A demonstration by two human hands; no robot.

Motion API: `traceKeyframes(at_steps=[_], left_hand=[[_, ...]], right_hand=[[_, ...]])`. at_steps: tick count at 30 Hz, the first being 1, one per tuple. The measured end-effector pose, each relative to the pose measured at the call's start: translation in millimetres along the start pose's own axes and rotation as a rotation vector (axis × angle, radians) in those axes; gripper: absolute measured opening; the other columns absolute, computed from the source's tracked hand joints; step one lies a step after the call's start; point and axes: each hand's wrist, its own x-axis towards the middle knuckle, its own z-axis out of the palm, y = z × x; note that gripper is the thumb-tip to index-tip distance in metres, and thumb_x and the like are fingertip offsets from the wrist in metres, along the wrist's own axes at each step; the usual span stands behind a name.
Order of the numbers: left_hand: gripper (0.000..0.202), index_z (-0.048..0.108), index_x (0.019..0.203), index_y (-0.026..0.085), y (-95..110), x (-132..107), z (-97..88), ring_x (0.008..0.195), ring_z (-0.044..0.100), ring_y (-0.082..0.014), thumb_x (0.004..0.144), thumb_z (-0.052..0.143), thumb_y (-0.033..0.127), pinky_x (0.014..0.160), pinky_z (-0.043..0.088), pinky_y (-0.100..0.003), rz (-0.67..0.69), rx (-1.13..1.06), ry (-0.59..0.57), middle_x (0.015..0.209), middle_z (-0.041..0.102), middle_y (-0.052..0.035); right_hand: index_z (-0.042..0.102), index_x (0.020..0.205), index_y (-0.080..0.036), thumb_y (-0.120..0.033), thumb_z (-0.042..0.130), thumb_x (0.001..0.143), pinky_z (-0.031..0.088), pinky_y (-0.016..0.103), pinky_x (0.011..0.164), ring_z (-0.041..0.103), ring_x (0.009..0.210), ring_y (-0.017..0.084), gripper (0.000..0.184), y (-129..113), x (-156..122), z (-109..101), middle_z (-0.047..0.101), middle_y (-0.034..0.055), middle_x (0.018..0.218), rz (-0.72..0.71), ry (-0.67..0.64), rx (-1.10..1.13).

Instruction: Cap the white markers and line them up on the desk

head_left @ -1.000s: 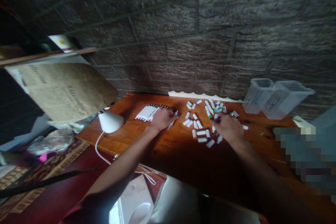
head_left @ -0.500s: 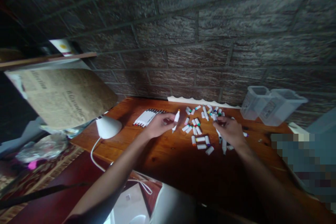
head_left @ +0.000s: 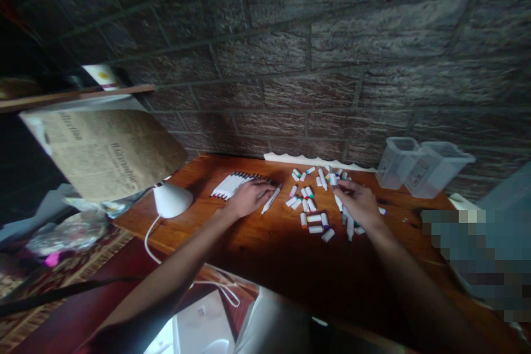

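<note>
My left hand [head_left: 250, 199] lies low over the table, its fingers stretched out with the tips against a white marker [head_left: 270, 201] that lies slanted on the wood. Partly under that hand is a neat row of white markers [head_left: 229, 186] with dark ends. My right hand [head_left: 360, 202] pinches a white marker [head_left: 334, 178] between thumb and fingers. More white markers [head_left: 350, 229] lie below it, some of them hidden by the hand. Between my hands, many loose white caps [head_left: 315, 218] with coloured ends are scattered on the table.
A lamp with a newsprint shade [head_left: 112, 149] and white base [head_left: 172, 201] stands at left, its cord running off the table [head_left: 240, 251]. Two clear plastic containers [head_left: 433, 168] are at back right. A white wavy-edged strip [head_left: 290, 160] lies along the brick wall [head_left: 282, 99].
My left hand has lowered and moved left, laying its upright marker down beside the row. My right hand has shifted slightly left, keeping its marker.
</note>
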Motion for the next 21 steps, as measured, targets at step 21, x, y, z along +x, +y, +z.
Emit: traceKeyframes(at_steps=[21], left_hand=[[0.036,0.073,0.102,0.016,38.5,22.3,2.7,0.092,0.066,-0.0186,0.091,0.051,0.043,0.084,0.048,-0.026,-0.242,-0.438,0.099,0.104,0.073,-0.0066]], right_hand=[[0.069,0.099,-0.018,-0.039,0.084,0.062,0.041,0.016,0.054,0.066,0.069,0.01,0.045,-23.9,-20.0,17.7,0.072,0.0013,0.084,0.236,-0.393,0.741]])
